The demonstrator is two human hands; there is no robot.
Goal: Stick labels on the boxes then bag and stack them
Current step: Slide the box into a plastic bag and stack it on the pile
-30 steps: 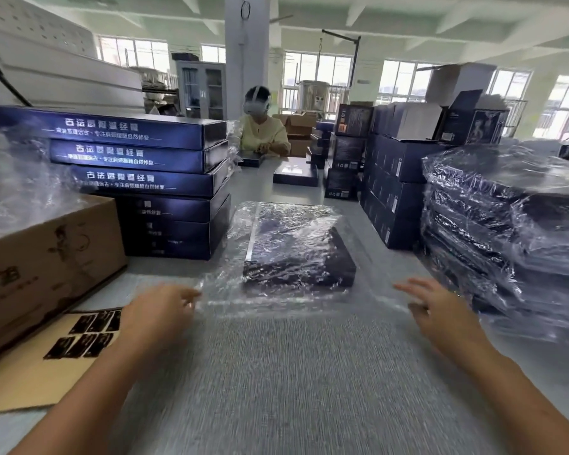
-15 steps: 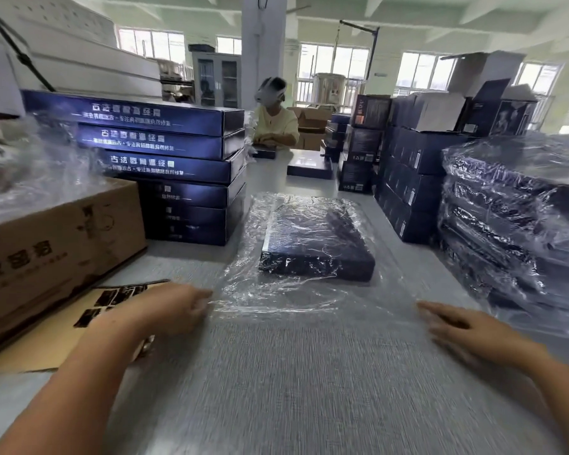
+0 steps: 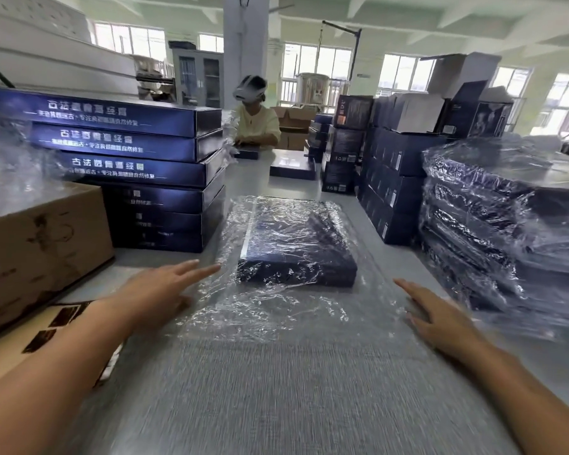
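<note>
A flat dark blue box (image 3: 293, 244) lies inside a clear plastic bag (image 3: 263, 310) on the grey table (image 3: 276, 389) ahead of me. The bag's loose open end spreads toward me. My left hand (image 3: 155, 290) reaches with straight fingers to the bag's left edge and touches the film. At the bag's right side my right hand (image 3: 440, 320) lies flat on the table, fingers straight. Neither hand holds anything. A sheet of dark labels (image 3: 56, 326) lies on brown card at the left.
A stack of unbagged blue boxes (image 3: 128, 165) stands at the left behind a brown carton (image 3: 37, 247). Bagged boxes (image 3: 506, 231) are piled at the right, with more blue and white boxes (image 3: 398, 165) behind. A person (image 3: 255, 123) works at the table's far end.
My left hand has opened out and moved forward to the bag's left edge. The right hand slid a little closer to the bag. The view has shifted nearer to the box.
</note>
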